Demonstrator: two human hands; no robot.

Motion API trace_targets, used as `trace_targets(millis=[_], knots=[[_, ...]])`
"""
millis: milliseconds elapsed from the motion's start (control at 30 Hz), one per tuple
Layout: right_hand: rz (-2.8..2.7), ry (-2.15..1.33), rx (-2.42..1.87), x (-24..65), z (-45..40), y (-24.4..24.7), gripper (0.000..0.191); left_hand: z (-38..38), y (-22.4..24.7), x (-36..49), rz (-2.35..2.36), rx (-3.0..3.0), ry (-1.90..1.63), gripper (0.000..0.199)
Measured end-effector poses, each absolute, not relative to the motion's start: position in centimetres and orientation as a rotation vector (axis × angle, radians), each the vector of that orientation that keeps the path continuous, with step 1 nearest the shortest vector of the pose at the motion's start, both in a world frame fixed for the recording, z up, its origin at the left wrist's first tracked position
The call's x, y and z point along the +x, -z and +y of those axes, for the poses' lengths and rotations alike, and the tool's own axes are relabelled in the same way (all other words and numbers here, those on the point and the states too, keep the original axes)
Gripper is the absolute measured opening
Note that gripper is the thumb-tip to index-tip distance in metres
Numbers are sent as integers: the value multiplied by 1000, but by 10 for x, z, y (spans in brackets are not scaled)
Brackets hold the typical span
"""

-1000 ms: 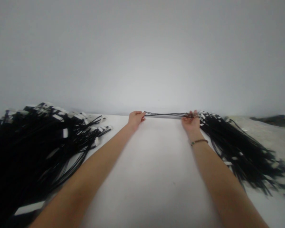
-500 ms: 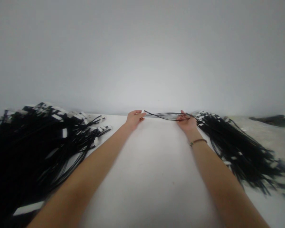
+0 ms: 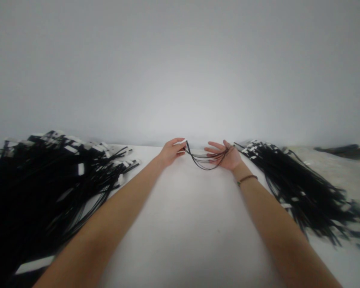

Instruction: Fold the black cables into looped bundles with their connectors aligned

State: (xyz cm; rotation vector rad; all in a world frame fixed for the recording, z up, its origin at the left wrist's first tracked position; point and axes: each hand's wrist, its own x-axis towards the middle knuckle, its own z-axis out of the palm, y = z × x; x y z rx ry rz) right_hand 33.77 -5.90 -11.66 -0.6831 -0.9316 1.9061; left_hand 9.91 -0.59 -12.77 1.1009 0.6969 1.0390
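My left hand [image 3: 173, 151] pinches one end of a thin black cable bundle [image 3: 204, 166], near a small white connector [image 3: 185, 141]. Between my two hands the strands sag in a loose curve above the white table. Fingers spread and palm turned up, my right hand [image 3: 226, 156] has the strands lying across its palm and fingers. The far end of the bundle sticks out past that hand, close to the pile on the right. A thin bracelet [image 3: 247, 179] circles my right wrist.
On the left lies a large heap of black cables with white connectors [image 3: 48, 192]. To the right is a smaller cable pile [image 3: 297, 180], and clear plastic bags [image 3: 330, 164] lie beyond it. A pale wall [image 3: 180, 72] rises behind the white table [image 3: 180, 224].
My right hand has moved slightly left and its fingers have spread. The cable bundle, nearly straight before, now droops between my hands. My left hand has barely moved.
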Motion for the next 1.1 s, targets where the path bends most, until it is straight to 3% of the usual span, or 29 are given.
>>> trace_targets(millis=[367, 667, 933, 1100], knots=[[-1105, -2185, -674, 311, -57, 119, 66, -12, 126, 103, 654, 1183, -993, 37], [-1157, -2167, -706, 306, -61, 115, 65, -14, 128, 103, 614, 1240, -967, 26], [-1321, -2458, -609, 281, -65, 115, 64, -12, 129, 104, 621, 1153, -939, 24], [-1389, -2461, -626, 273, -68, 112, 57, -19, 126, 112, 600, 1150, -867, 23]])
